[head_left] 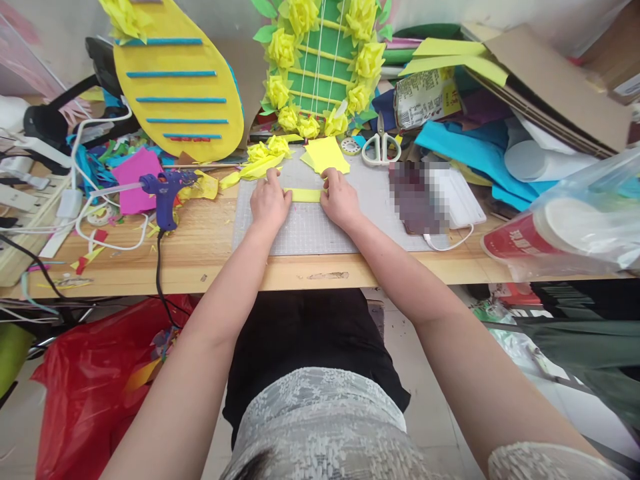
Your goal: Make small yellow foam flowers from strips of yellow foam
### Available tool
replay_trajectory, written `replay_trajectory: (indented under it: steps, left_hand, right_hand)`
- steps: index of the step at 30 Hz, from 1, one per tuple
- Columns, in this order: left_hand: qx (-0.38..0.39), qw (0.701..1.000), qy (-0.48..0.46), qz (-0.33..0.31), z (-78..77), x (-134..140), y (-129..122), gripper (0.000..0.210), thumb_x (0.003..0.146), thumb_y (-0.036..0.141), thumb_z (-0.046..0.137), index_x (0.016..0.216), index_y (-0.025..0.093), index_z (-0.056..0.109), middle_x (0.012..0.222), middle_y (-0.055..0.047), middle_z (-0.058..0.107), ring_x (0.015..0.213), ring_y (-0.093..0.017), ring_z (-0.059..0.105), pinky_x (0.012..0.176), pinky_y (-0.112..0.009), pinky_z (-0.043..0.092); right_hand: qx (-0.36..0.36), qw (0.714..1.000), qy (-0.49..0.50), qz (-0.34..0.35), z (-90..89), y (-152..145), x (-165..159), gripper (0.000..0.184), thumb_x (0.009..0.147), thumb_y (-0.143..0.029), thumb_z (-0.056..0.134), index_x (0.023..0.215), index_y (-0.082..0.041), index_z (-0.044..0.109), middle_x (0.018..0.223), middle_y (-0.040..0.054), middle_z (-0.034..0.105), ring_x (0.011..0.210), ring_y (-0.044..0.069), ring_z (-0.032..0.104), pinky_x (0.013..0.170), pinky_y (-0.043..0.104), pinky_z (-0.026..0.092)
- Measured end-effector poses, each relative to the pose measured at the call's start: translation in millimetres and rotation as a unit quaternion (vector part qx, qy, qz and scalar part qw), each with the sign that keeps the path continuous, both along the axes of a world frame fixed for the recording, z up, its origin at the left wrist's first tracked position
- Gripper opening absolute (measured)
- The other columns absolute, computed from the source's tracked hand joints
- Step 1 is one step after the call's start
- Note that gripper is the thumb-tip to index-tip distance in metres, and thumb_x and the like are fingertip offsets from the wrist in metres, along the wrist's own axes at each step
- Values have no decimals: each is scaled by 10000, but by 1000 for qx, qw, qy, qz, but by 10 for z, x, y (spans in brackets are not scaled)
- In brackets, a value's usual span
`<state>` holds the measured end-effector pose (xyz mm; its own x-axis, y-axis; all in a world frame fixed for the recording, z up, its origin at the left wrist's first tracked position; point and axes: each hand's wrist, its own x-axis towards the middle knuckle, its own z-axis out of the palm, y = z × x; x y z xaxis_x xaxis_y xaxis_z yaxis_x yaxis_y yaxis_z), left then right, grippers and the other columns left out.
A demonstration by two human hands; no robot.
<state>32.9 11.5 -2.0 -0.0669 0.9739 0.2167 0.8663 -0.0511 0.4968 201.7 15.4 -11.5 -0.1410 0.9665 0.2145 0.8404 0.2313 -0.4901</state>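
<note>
A narrow yellow paper strip [305,195] lies flat across the grey cutting mat [320,233]. My left hand [271,200] grips its left end with curled fingers, and my right hand [341,197] grips the right end the same way. Just beyond the right fingers rests a small stack of yellow paper [327,155]. Past my left hand are folded yellow paper flowers [269,149]. White-handled scissors [381,148] lie behind the right hand, beside a roll of tape [351,146].
A blue glue gun [167,200] stands at left, its black cord hanging over the table edge. Two paper-decorated boards, one yellow [175,87] and one green [323,67], lean at the back. On the right are a power bank [457,193], a bagged cup [520,237] and piled paper.
</note>
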Motion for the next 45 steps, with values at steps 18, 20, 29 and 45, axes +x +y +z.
replay_trajectory:
  steps: [18,20,29,45]
  left_hand:
    - [-23,997,71,-36,49,82,-25,176,890,198,448,954,224,610,945,-106,649,1132,-316,494,982,-470,391]
    - [-23,996,81,-41,49,89,-33,221,906,210,408,922,228,628,945,-116,637,1131,-325,482,968,-476,390]
    - [1,998,55,-43,88,74,-79,187,856,240,490,931,213,660,1077,-145,564,1194,-357,412,1019,-505,340]
    - [4,998,67,-15,74,119,-102,314,723,450,694,926,223,617,1110,-133,542,1206,-370,419,1048,-506,334]
  right_hand:
    - [-6,998,-64,5,49,-20,-42,311,857,-111,351,1057,-171,582,1105,141,566,930,246,542,805,386,454]
    - [-11,997,-80,8,76,-35,-54,308,870,-114,351,1037,-162,605,1112,145,571,937,245,545,804,374,447]
    - [11,996,-85,8,53,-40,-56,301,874,-121,374,1005,-150,642,1099,147,595,968,252,551,814,369,447]
    - [6,993,-116,-7,123,-143,-154,242,871,-251,482,1059,-141,586,1151,190,568,1072,316,485,799,416,462]
